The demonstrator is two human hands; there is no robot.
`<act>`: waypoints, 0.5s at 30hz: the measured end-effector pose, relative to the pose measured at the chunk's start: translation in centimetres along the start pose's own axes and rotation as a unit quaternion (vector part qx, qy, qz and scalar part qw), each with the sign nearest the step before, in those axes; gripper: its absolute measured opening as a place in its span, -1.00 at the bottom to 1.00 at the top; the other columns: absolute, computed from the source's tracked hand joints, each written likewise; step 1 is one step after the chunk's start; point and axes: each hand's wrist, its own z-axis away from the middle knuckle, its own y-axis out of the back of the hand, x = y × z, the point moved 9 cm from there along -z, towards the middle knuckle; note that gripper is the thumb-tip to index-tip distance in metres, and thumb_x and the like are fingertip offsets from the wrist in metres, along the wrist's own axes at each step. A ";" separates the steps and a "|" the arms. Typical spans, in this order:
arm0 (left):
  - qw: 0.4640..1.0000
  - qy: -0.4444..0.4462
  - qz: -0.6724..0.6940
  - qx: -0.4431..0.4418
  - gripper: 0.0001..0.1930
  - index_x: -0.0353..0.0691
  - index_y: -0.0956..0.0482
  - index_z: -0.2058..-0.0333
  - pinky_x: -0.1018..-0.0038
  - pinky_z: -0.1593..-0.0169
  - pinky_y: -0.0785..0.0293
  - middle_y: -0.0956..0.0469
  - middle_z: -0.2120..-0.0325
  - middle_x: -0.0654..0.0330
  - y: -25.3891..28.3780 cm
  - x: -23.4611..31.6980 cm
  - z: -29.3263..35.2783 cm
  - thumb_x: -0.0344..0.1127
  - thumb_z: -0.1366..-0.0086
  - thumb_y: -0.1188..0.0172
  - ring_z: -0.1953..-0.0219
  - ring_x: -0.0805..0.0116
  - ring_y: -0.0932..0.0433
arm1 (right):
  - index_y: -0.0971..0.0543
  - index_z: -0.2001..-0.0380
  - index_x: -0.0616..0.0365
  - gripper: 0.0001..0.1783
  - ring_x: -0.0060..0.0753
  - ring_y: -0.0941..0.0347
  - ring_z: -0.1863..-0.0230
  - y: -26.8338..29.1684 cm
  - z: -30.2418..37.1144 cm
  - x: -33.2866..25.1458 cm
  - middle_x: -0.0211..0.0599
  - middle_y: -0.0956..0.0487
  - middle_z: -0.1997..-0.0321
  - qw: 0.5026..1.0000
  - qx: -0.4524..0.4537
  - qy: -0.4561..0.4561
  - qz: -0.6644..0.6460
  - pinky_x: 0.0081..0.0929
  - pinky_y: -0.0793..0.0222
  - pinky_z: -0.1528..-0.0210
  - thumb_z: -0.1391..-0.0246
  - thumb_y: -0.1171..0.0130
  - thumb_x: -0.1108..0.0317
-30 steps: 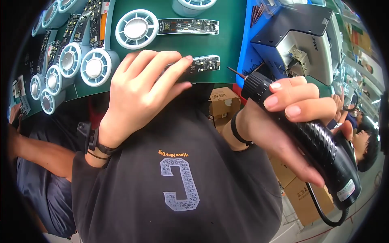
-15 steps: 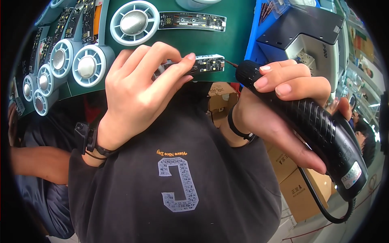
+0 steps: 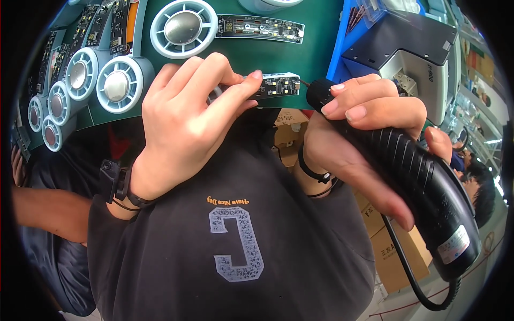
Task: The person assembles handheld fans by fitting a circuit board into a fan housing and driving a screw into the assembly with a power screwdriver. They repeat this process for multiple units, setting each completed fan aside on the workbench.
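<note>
Far left: a co-worker's arm (image 3: 51, 214), well apart from the work. Beyond it, at least 5 fans (image 3: 115, 86) stand grouped, with bare boards (image 3: 121, 24) beside them; no covers are visible on these, so they appear unfinished.

Left of centre: the left hand (image 3: 184, 117) has its thumb and index finger closed on the held board (image 3: 279, 85). This piece lies at the near edge of the mat (image 3: 316, 59), its right end exposed, the rest hidden by the hand.

Centre, beyond the hand: 1 lone fan (image 3: 183, 28) with its board (image 3: 259, 29) face up, uncovered and untouched by either hand.

Right of centre: the bit (image 3: 304, 83) meets or nearly meets the right end of the held board; contact cannot be confirmed. The right hand (image 3: 345, 147) has its fingers wrapped round the driver (image 3: 412, 166). Work on this end is judged in progress; whether any screw is seated cannot be told.

Right: a blue tray (image 3: 337, 53) and a machine (image 3: 399, 40) stand just beyond the driver and limit room on that side. The cord (image 3: 456, 289) loops below, apart from the board, near cartons (image 3: 399, 262).

Obstruction: the left hand blocks inspection of the rear portion.
</note>
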 end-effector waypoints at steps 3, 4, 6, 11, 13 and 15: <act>1.000 0.002 -0.008 -0.003 -0.65 -0.09 -0.75 0.17 0.44 0.32 -0.34 -0.49 0.39 0.41 0.0 0.1 -0.2 -0.34 0.00 -0.52 0.37 0.44 -0.52 | -0.24 -0.19 0.21 0.05 -0.34 -0.24 0.82 0.4 -0.1 0.3 -0.15 -0.41 0.60 1.000 0.027 -0.009 0.011 -0.41 -0.27 0.78 -0.26 0.42 -0.67; 1.000 0.000 -0.012 -0.004 -0.65 -0.09 -0.75 0.17 0.44 0.32 -0.35 -0.49 0.39 0.41 0.0 0.1 -0.2 -0.34 0.00 -0.52 0.36 0.44 -0.52 | -0.24 -0.19 0.21 0.05 -0.35 -0.24 0.83 0.6 -0.1 0.4 -0.15 -0.41 0.61 0.999 0.036 -0.009 0.016 -0.42 -0.27 0.79 -0.26 0.43 -0.66; 1.000 -0.004 -0.009 -0.008 -0.64 -0.09 -0.75 0.16 0.43 0.32 -0.35 -0.50 0.38 0.40 0.0 0.1 -0.3 -0.34 0.00 -0.52 0.36 0.43 -0.52 | -0.24 -0.19 0.21 0.05 -0.35 -0.23 0.83 0.7 -0.1 0.2 -0.15 -0.40 0.61 0.999 0.047 -0.005 0.023 -0.42 -0.26 0.79 -0.27 0.43 -0.66; 0.999 -0.012 0.001 -0.036 -0.59 -0.12 -0.76 0.11 0.40 0.28 -0.35 -0.54 0.36 0.39 0.9 0.8 -0.8 -0.36 0.01 -0.53 0.35 0.39 -0.54 | -0.24 -0.16 0.19 0.04 -0.36 -0.24 0.82 2.9 -2.3 -2.5 -0.20 -0.41 0.60 0.987 0.115 0.035 0.105 -0.46 -0.25 0.78 -0.26 0.42 -0.68; 0.999 -0.024 0.011 -0.042 -0.58 -0.12 -0.76 0.09 0.39 0.27 -0.35 -0.55 0.35 0.38 0.8 1.1 -1.2 -0.36 0.01 -0.53 0.34 0.37 -0.54 | -0.24 -0.15 0.17 0.04 -0.37 -0.24 0.82 5.5 -4.5 -4.3 -0.24 -0.41 0.60 0.986 0.116 0.051 0.112 -0.48 -0.25 0.78 -0.25 0.39 -0.69; 0.998 -0.033 -0.025 -0.054 -0.56 -0.13 -0.76 0.06 0.38 0.24 -0.35 -0.56 0.35 0.37 0.7 1.4 -1.2 -0.36 -0.01 -0.53 0.32 0.36 -0.55 | -0.25 -0.15 0.17 0.04 -0.37 -0.24 0.81 9.1 -6.6 -6.7 -0.24 -0.41 0.60 0.982 0.113 0.083 0.127 -0.49 -0.25 0.78 -0.25 0.38 -0.70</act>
